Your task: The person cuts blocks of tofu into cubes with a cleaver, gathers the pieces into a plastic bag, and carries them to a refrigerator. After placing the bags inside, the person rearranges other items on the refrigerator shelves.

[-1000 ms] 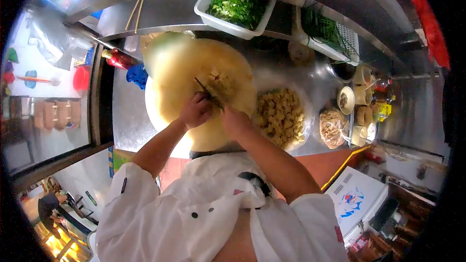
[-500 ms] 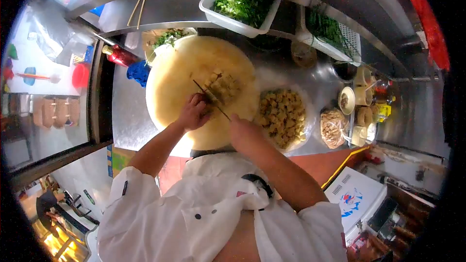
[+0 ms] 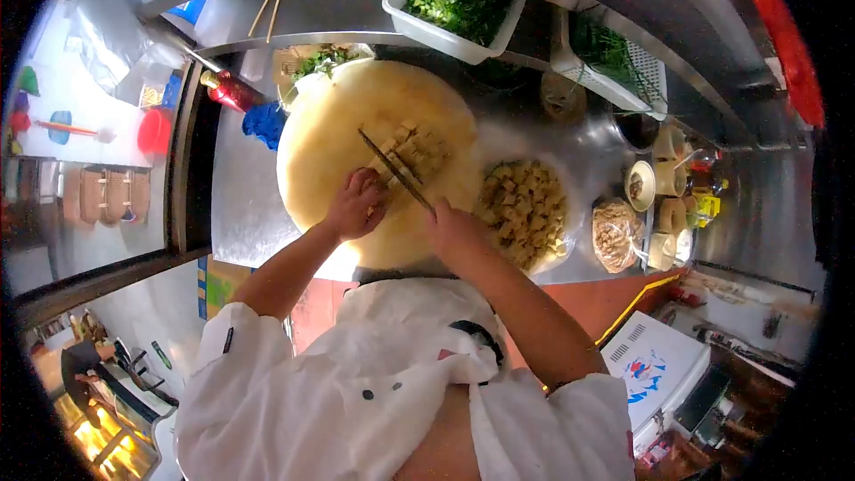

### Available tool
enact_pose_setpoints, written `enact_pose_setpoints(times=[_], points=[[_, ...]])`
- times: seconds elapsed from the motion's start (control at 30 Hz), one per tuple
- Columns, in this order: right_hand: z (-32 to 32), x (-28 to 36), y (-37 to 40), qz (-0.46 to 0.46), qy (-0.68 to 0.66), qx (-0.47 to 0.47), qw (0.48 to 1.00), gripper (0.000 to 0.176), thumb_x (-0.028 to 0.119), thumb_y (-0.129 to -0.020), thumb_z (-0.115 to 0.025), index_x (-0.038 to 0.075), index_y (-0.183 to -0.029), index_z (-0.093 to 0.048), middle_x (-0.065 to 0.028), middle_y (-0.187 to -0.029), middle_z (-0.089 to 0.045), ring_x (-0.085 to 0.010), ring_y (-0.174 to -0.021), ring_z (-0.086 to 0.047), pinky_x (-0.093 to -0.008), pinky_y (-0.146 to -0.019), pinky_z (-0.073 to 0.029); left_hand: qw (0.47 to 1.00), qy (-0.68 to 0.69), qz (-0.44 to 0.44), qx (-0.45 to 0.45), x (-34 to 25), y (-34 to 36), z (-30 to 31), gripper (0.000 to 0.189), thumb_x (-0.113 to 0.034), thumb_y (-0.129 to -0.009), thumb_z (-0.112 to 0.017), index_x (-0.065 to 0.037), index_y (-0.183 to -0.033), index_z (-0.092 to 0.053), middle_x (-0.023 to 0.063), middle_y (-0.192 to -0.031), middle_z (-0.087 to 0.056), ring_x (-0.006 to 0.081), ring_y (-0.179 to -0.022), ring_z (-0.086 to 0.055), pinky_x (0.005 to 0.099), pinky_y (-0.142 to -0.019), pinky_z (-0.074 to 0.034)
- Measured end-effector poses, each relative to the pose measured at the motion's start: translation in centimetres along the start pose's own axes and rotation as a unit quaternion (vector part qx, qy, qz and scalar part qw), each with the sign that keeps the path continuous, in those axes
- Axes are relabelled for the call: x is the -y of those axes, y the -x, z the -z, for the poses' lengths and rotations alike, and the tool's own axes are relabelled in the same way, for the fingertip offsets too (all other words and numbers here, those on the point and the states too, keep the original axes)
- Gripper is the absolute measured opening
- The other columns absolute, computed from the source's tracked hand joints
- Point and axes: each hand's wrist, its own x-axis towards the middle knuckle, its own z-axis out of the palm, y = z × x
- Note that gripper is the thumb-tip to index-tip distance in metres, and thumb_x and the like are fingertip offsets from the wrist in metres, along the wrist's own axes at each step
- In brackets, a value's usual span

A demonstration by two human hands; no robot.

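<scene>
While among cubes [image 3: 420,148], knife [image 3: 397,171] between hands [image 3: 357,204] [image 3: 456,228]

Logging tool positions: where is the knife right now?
Head view, centre: the knife is in the right hand, blade over the round cutting board, between the left hand and the pale diced cubes.
</scene>
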Motion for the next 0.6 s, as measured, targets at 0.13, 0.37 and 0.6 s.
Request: enact_pose_setpoints(times=[0.13, 0.37, 0.6], points=[[-3.1, -2.4, 0.5, 0.057, 0.088, -0.007, 0.994, 0.025, 0.021, -0.102, -0.05, 0.0, -0.113, -0.056, -0.0279, -0.096, -0.071, -0.0487, -0.095, -0.068, -0.0586, -0.081, -0.054, 0.999, 0.033, 0.011, -0.009, 0.8, 0.1, -0.7, 0.021, -0.016, -0.083, -0.072, -0.012, -0.103, -0.069, 0.0144, -0.11, -0.061, 0.0407, -0.115, -0.054, 0.0507, -0.097, -0.048], [-9.4, -3.5, -6.8, 0.019, 0.121, -0.029, 0.992, 0.024, 0.021, -0.1, -0.053, 0.001, -0.11, -0.059, -0.0276, -0.096, -0.071, -0.0496, -0.092, -0.068, -0.0583, -0.082, -0.054, 0.996, 0.04, 0.061, 0.056, 2.6, 1.9, -3.6, 0.019, -0.018, -0.085, -0.07, -0.012, -0.103, -0.069, 0.0149, -0.112, -0.062, 0.041, -0.113, -0.056, 0.0521, -0.096, -0.049], [-5.0, -1.9, -3.5, 0.047, 0.004, -0.066, 0.997, 0.026, 0.025, -0.103, -0.049, 0.002, -0.112, -0.057, -0.0274, -0.096, -0.071, -0.0492, -0.092, -0.068, -0.0568, -0.083, -0.054, 1.0, -0.021, -0.007, 0.016, 1.3, 2.2, -1.2, 0.022, -0.02, -0.088, -0.07, -0.009, -0.108, -0.071, 0.0143, -0.121, -0.065, 0.0401, -0.118, -0.056, 0.0505, -0.102, -0.048]])
